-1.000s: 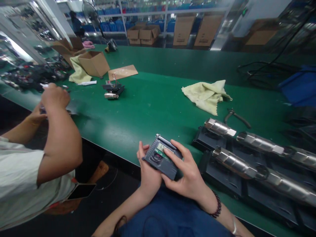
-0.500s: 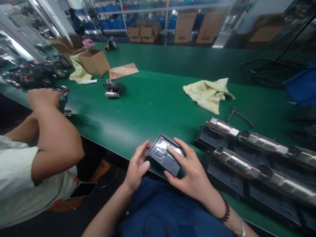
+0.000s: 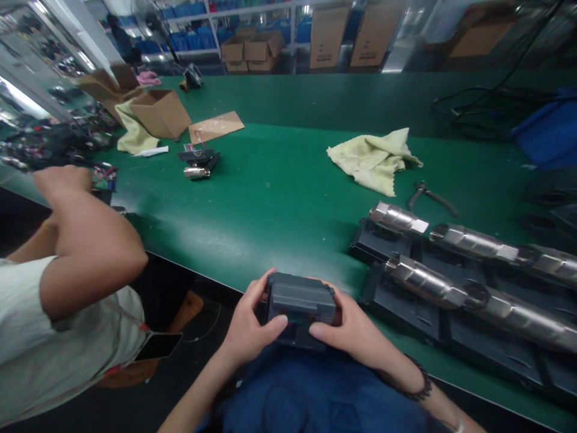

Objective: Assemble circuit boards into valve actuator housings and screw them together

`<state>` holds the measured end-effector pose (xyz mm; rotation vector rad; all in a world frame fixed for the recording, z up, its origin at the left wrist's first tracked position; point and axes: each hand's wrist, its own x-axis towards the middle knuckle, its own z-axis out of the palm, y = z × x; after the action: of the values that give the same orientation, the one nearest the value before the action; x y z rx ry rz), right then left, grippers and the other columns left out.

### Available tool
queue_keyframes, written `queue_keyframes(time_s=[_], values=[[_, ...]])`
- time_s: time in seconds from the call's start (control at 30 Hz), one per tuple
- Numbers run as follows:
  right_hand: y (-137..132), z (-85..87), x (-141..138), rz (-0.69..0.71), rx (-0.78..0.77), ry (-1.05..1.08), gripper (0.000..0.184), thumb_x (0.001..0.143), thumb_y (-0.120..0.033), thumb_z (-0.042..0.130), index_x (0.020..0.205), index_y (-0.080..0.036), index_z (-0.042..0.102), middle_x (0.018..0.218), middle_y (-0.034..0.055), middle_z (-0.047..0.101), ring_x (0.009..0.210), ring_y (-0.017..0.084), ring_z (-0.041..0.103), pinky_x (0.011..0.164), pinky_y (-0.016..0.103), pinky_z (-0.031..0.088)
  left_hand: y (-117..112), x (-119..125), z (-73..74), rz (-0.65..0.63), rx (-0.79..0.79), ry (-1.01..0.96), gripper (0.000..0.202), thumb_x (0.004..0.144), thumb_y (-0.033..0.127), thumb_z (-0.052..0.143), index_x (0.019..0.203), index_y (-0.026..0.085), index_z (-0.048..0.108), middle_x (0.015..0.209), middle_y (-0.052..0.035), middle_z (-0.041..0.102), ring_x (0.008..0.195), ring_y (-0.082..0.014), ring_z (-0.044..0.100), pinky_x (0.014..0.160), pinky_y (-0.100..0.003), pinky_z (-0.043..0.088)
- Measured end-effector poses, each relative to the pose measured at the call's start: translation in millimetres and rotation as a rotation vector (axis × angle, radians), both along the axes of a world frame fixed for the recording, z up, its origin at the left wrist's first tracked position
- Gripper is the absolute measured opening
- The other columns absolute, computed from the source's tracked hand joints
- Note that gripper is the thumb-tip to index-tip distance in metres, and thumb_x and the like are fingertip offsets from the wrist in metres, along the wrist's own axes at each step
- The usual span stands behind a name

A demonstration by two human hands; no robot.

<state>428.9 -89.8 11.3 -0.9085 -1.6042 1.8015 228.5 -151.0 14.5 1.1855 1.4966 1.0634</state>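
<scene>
A dark grey plastic housing (image 3: 301,297) is held between both hands at the front edge of the green table. My left hand (image 3: 252,322) grips its left end, thumb on the near side. On the right end, my right hand (image 3: 356,325) has its thumb pressed to the near side and the other fingers partly hidden behind. One long side of the housing faces me; its clear window is out of sight. To the right of my right hand lie rows of similar dark housings with shiny metal valve bodies (image 3: 424,282) on them.
A yellow cloth (image 3: 372,159) and pliers (image 3: 433,197) lie beyond the rows. One small unit with a metal fitting (image 3: 197,172) stands left of centre, near a cardboard box (image 3: 162,114). At the left, a co-worker's arm (image 3: 90,240) reaches over a circuit board (image 3: 104,177).
The housing has been tilted so its side, not its windowed face, shows. My left hand has closed on its left end. The co-worker's arm has shifted slightly, and the view has moved a little.
</scene>
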Motion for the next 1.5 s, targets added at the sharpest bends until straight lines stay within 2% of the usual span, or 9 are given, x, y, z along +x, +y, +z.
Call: queue_keyframes(time_s=[0.37,0.6,0.73,0.83,1.0,1.1,1.23,1.37,1.5], values=[[-11,-13.1,3,0.094,0.049,-0.053,0.070,0.065,-0.027,0.077,0.128,-0.020,0.047,0.124,0.0113,0.060,0.113,0.026,0.060,0.098,0.041,0.048,-31,5,-15.6,-0.048,0.099,0.372,0.088,0.070,0.035,0.075,0.145,0.024,0.030,0.122,-0.0129,0.056,0.110,-0.0291,0.056,0.094,-0.046,0.048],[-19,-19.8,8,0.237,0.226,-0.132,0.094,0.086,-0.044,0.060,0.150,-0.020,-0.005,0.150,0.0211,0.030,0.136,0.027,0.038,0.110,0.049,0.032,-35,5,-28.3,-0.126,0.223,0.563,0.109,0.072,0.041,0.073,0.150,0.020,0.001,0.122,-0.0183,0.053,0.111,-0.0342,0.055,0.092,-0.052,0.049],[-22,-21.3,9,0.247,0.235,-0.157,0.098,0.089,-0.045,0.056,0.147,-0.021,-0.019,0.149,0.0216,0.030,0.136,0.027,0.038,0.109,0.050,0.034,-37,7,-29.0,-0.131,0.255,0.572,0.107,0.075,0.044,0.072,0.150,0.020,-0.001,0.122,-0.0184,0.053,0.111,-0.0334,0.055,0.091,-0.052,0.049],[-24,-21.7,7,0.191,0.200,-0.123,0.094,0.087,-0.045,0.058,0.150,-0.021,-0.007,0.146,0.0210,0.035,0.132,0.028,0.043,0.105,0.047,0.040,-35,7,-28.1,-0.118,0.218,0.556,0.098,0.072,0.043,0.074,0.148,0.020,0.016,0.123,-0.0183,0.052,0.112,-0.0336,0.055,0.093,-0.051,0.048],[-24,-19.3,3,0.056,0.071,0.013,0.073,0.076,-0.055,0.068,0.133,-0.021,0.038,0.126,0.0135,0.056,0.111,0.027,0.059,0.094,0.040,0.050,-33,9,-24.1,-0.046,0.203,0.470,0.075,0.064,0.042,0.078,0.127,0.021,0.044,0.114,-0.0133,0.057,0.104,-0.0310,0.058,0.087,-0.047,0.051],[-22,-17.1,3,0.039,0.026,0.019,0.069,0.070,-0.054,0.074,0.124,-0.021,0.045,0.114,0.0104,0.062,0.100,0.025,0.063,0.084,0.036,0.053,-33,10,-15.5,-0.017,0.172,0.412,0.063,0.062,0.036,0.079,0.116,0.022,0.050,0.106,-0.0090,0.058,0.095,-0.0264,0.061,0.081,-0.041,0.053],[-12,-20.1,2,0.041,0.319,-0.074,0.057,0.071,-0.027,0.073,0.122,-0.022,0.047,0.109,0.0078,0.064,0.095,0.023,0.064,0.081,0.034,0.054,-22,6,-10.6,-0.073,0.214,0.456,0.052,0.066,0.030,0.076,0.111,0.023,0.050,0.102,-0.0071,0.061,0.089,-0.0236,0.064,0.077,-0.037,0.055],[0,-35.6,-4,-0.115,0.871,-0.169,0.060,0.068,-0.002,0.049,0.124,-0.022,0.045,0.121,0.0112,0.062,0.117,0.026,0.055,0.098,0.049,0.046,2,3,-26.7,-0.078,0.650,0.705,0.043,0.076,0.009,0.055,0.116,0.023,0.046,0.105,-0.0077,0.064,0.097,-0.0233,0.065,0.083,-0.041,0.055],[2,-49.4,-5,-0.263,1.005,-0.302,0.073,0.061,0.005,0.040,0.128,-0.022,0.044,0.125,0.0110,0.061,0.125,0.026,0.049,0.094,0.053,0.050,14,7,-37.9,-0.058,0.802,0.792,0.046,0.082,0.017,0.058,0.126,0.021,0.042,0.110,-0.0112,0.062,0.107,-0.0262,0.062,0.086,-0.043,0.055]])
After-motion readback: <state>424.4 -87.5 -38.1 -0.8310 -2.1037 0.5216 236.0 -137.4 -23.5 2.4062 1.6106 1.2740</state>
